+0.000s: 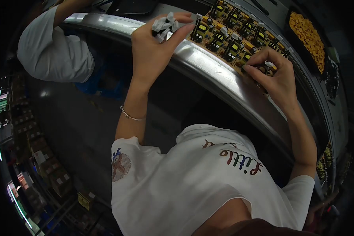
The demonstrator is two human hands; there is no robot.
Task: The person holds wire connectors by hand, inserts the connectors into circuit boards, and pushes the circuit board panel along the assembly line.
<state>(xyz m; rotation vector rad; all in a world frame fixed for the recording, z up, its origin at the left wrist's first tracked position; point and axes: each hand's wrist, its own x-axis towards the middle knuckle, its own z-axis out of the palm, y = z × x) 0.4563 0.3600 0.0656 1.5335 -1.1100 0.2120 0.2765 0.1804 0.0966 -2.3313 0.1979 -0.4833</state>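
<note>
White connector-like parts (pixel 165 25) with dark bits are bunched in my left hand (pixel 155 45), which is raised by the near metal edge, left of the circuit boards. The panel of boards (pixel 234 31) carries rows of yellow and black components. Over the panel's right end is my right hand (pixel 273 76), thumb and forefinger brought together close to the board surface. A white piece (pixel 269 64) shows beside its curled fingers. What the fingertips hold, if anything, is too small to make out.
A shiny metal rail (pixel 220 74) runs along the near side. A black tray of yellow parts (pixel 308 37) stands at the upper right, with a pile of dark parts (pixel 331 78) next to it. A co-worker's sleeved arm (pixel 53 51) is at the upper left.
</note>
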